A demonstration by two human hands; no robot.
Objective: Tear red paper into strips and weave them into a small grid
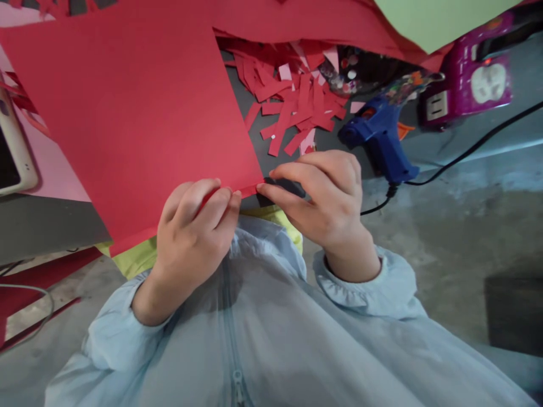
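A large sheet of red paper (139,113) lies on the grey table, its near edge folded up into a narrow strip. My left hand (195,232) is closed over the middle of that folded edge, fingertips pressed on the paper. At the right end of the fold, my right hand (324,198) pinches the sheet's corner between thumb and finger. Beyond the right edge of the sheet is a loose pile of cut red paper strips (297,107), with a few pink bits among them.
A blue glue gun (382,135) with a black cord lies to the right, by a purple power strip (466,85). Pale green paper (441,20) overlaps red sheets at the back. A phone (14,147) rests on pink paper (55,169) at the left.
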